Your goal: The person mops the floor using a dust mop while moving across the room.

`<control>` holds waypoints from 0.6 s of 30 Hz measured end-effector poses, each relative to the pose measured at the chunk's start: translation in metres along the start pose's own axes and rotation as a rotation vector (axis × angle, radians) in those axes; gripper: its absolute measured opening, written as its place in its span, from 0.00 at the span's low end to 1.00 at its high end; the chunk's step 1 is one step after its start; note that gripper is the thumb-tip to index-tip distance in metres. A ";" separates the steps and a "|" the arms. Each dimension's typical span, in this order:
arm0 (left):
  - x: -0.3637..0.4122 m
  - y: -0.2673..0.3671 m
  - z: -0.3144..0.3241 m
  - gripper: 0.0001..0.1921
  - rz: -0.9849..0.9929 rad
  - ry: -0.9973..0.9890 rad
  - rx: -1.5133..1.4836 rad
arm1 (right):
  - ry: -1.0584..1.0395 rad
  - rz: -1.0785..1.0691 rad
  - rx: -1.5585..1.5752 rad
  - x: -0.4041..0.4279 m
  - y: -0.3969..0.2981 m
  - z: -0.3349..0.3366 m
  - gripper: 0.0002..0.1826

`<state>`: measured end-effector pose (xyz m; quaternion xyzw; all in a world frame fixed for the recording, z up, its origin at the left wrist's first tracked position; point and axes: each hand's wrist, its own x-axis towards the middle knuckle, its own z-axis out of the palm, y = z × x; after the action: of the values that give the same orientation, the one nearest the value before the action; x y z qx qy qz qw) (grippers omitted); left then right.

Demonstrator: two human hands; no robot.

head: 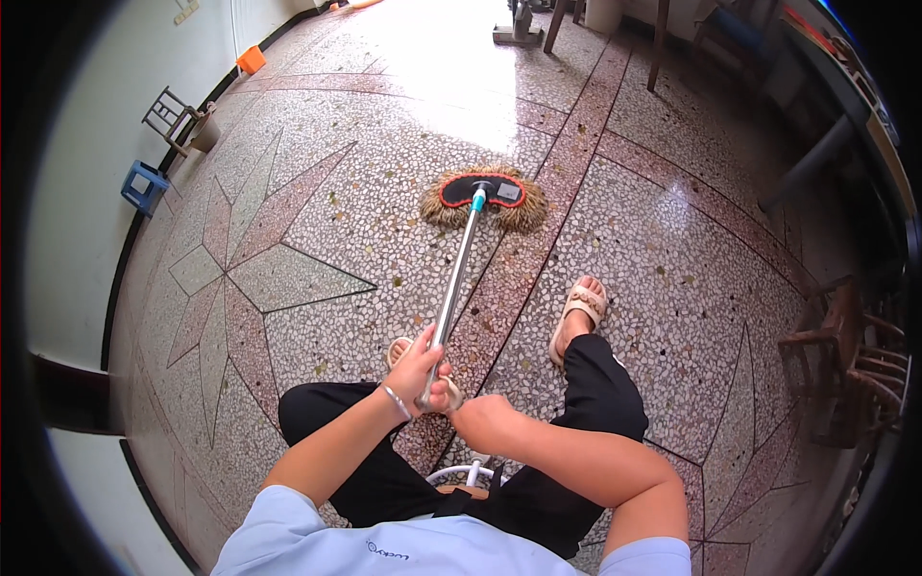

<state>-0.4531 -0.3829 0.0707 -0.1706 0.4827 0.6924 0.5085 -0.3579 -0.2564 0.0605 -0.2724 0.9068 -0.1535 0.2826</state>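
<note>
My left hand (421, 371), with a silver bangle at the wrist, is wrapped around the lower part of a metal pole (455, 288). Ahead of me the pole meets a mop head (533, 212) through a teal collar. Shaggy tan-brown yarn rings the head's black, red-edged backing, which lies on the terrazzo floor (324, 216). Close beside the pole's near end is my right hand (482, 421), curled with its back upward. Its fingers are mostly hidden, so whether it holds anything is unclear. Both feet wear cream sandals (587, 306).
Under me is a white-framed seat (472, 471). Along the left wall stand a blue stool (144, 186), a small chair (171, 122), a pail (205, 135) and an orange bin (251, 60). A wooden chair (839, 324) is at right. Table legs (659, 50) rise at the back.
</note>
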 end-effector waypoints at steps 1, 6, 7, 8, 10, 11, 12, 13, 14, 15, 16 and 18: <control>0.012 -0.001 -0.001 0.28 0.014 0.049 0.063 | -0.027 0.017 -0.011 0.007 -0.007 0.004 0.09; 0.015 -0.029 -0.002 0.28 0.053 0.047 0.058 | -0.007 0.194 0.145 0.032 -0.032 0.052 0.07; 0.005 -0.037 -0.001 0.26 0.038 0.045 0.069 | -0.026 0.229 0.165 0.033 -0.036 0.062 0.08; -0.009 -0.044 -0.004 0.26 0.023 0.039 0.067 | -0.063 0.255 0.161 0.035 -0.040 0.079 0.08; -0.036 -0.066 -0.030 0.27 -0.002 0.001 0.088 | -0.071 0.275 0.146 0.027 -0.057 0.108 0.08; -0.052 -0.076 -0.048 0.28 -0.054 -0.055 0.082 | -0.080 0.285 0.134 0.020 -0.067 0.121 0.08; -0.077 -0.082 -0.060 0.28 -0.078 -0.037 0.117 | -0.073 0.295 0.130 0.015 -0.079 0.128 0.08; -0.104 -0.089 -0.069 0.29 -0.105 -0.023 0.151 | -0.132 0.307 0.134 0.006 -0.092 0.133 0.09; -0.129 -0.095 -0.081 0.29 -0.128 -0.033 0.162 | -0.189 0.320 0.138 -0.001 -0.101 0.134 0.09; -0.154 -0.101 -0.092 0.29 -0.154 -0.041 0.174 | -0.227 0.285 0.150 -0.008 -0.112 0.132 0.10; -0.177 -0.107 -0.101 0.29 -0.196 -0.065 0.201 | -0.197 0.293 0.127 -0.011 -0.118 0.139 0.10; -0.224 -0.116 -0.119 0.30 -0.284 -0.088 0.241 | -0.158 0.307 0.115 -0.013 -0.136 0.145 0.10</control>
<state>-0.2876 -0.6021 0.1197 -0.1444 0.5106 0.5575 0.6385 -0.2072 -0.3761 0.0099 -0.1255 0.9024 -0.1382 0.3883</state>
